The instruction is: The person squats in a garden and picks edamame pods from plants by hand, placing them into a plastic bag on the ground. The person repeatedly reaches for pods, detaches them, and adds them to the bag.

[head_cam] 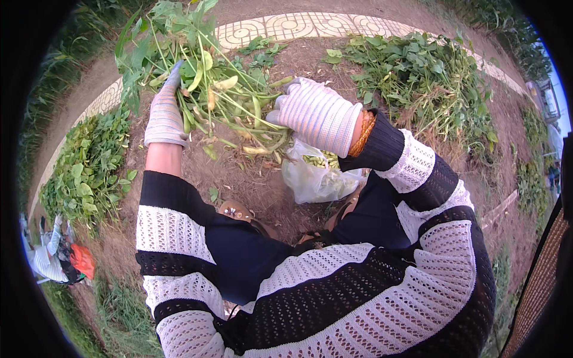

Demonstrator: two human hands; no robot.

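Note:
Both my hands wear striped knit gloves with bluish-grey fingertips. My left hand (pixel 168 105) is around the stems of an uprooted bean plant (pixel 215 85), thumb pointing up, with green and yellowing pods hanging beside it. At the plant's right side, my right hand (pixel 313 114) has its fingers curled onto the stem ends. Which pod or stem lies in those fingers is hidden. Below my right hand, a translucent white plastic bag (pixel 313 183) with picked green pods (pixel 323 160) stands on the soil between my feet.
Heaps of pulled bean plants lie on the ground at the left (pixel 85 170) and the upper right (pixel 425 80). A patterned paving strip (pixel 295 26) curves behind them. At the far left, another person (pixel 49 262) is beside a red-orange bag (pixel 82 260). A brown shoe (pixel 237 211) shows below the plant.

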